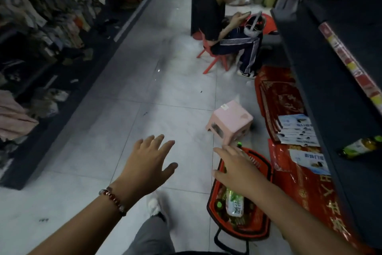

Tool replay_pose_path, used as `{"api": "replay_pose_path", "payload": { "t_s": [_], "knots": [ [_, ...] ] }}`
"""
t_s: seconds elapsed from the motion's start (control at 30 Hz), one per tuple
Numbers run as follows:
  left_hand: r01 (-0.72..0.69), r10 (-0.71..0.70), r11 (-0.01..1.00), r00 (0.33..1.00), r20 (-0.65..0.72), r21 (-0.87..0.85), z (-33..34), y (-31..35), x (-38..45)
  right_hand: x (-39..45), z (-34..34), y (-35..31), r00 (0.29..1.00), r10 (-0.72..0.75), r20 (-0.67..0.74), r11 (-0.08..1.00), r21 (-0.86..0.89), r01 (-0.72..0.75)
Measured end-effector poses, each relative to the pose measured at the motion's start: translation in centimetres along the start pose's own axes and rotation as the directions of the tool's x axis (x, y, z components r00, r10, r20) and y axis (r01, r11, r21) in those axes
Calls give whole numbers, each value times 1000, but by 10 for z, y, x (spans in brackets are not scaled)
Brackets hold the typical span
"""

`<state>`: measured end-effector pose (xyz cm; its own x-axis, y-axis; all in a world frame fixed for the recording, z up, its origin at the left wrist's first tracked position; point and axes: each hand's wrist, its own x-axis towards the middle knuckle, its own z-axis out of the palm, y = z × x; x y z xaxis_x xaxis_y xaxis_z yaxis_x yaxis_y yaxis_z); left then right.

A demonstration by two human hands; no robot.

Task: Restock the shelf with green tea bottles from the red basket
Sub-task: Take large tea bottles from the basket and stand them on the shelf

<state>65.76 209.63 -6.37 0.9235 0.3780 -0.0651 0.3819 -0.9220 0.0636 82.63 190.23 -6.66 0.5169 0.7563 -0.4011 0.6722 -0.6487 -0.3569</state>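
A dark shelf (330,89) ran along the right, with 1 green tea bottle (360,147) lying on it. Below, the red basket (266,174) sat on the floor, holding another bottle (234,203). Both hands hovered empty, fingers spread: the right hand (237,170) above the basket, the left hand (148,163) beside it.

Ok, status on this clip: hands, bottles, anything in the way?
Both hands empty: left hand open over floor, right hand open above red basket. Green tea bottle in basket, one bottle on shelf. Pink stool beside basket.
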Motion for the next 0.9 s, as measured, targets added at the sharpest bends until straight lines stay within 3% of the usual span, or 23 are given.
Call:
{"api": "replay_pose_path", "payload": {
  "t_s": [0.23,0.4,0.7,0.9],
  "knots": [
    [-177,173,984,979,108,26,26,-84,177,150,-40,5,972,226,-58,961,175,-213],
    [-417,418,908,899,128,-33,17,-88,308,206,-82,13,901,432,-39,853,341,-395],
    [-815,800,580,571,183,7,-3,25,480,219,-113,94,617,781,-96,573,502,-648],
    [-970,924,238,245,293,60,12,157,562,215,-95,185,393,917,-61,334,654,-679]
  ]
}}
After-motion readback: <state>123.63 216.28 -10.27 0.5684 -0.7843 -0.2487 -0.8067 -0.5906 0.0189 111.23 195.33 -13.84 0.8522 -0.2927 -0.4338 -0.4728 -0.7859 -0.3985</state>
